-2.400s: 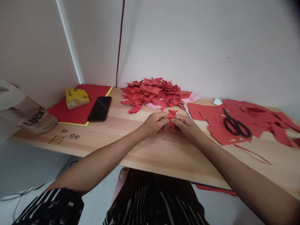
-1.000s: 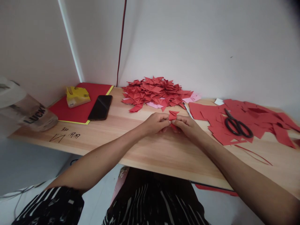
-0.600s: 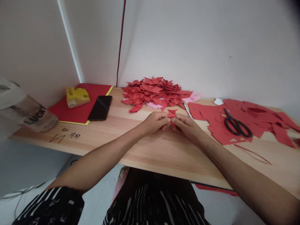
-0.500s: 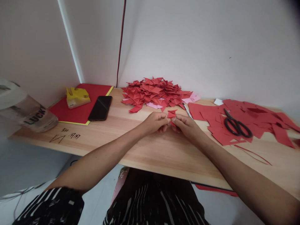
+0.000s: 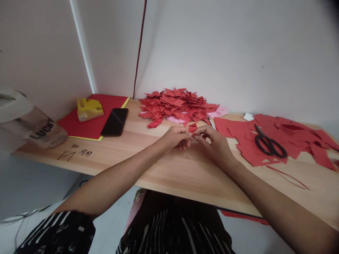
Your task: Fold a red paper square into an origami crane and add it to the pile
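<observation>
Between my hands, a little above the tabletop, is a small folded red paper point(image 5: 192, 128). My left hand point(image 5: 177, 137) pinches it from the left, its fingers curled under. From the right, my right hand point(image 5: 210, 138) grips the paper's edge between thumb and forefinger; the fingertips partly hide it. Just behind my hands lies a heap of folded red paper pieces point(image 5: 173, 102), with a few pink ones among them. A thin pen-like stick point(image 5: 212, 123) lies near my right fingers, partly covered.
Cut red paper sheets point(image 5: 246, 132) spread over the right side, with black-handled scissors point(image 5: 270, 144) on top. At left are a dark phone point(image 5: 115, 121), a yellow packet point(image 5: 90, 109) on red and yellow sheets, and a clear jug point(image 5: 43, 132). Red strips point(image 5: 290, 178) lie near the right forearm.
My right hand has lifted slightly and changed its grip, with its finger and thumb now pinching the paper's edge. The left hand stays nearly in place. The view has shifted slightly.
</observation>
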Action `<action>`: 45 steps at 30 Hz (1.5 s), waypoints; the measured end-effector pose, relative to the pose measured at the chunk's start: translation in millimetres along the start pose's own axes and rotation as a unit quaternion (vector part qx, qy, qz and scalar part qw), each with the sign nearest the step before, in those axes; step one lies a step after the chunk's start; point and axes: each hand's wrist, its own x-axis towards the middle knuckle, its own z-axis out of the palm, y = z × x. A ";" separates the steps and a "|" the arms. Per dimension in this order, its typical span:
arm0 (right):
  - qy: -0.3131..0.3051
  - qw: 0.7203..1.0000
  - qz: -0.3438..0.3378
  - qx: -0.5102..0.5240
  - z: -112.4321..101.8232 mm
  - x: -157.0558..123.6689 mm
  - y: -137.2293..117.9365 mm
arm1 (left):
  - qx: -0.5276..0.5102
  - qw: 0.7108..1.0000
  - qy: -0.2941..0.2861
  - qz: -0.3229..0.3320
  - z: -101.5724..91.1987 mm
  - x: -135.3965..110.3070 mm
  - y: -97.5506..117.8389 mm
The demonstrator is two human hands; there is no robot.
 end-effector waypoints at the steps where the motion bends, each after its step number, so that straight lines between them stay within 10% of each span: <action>1: 0.009 1.000 0.003 -0.001 -0.5 -0.3 -0.4 | -0.006 1.000 -0.007 -0.005 0.5 0.3 -0.1; 16: 0.028 0.983 0.113 0.143 2.8 -0.5 1.4 | 0.001 0.998 -0.020 -0.051 7.6 0.8 3.9; 45: -0.062 0.981 0.150 0.108 -0.4 5.4 -1.4 | 0.191 0.978 0.032 0.080 8.4 -5.1 -2.0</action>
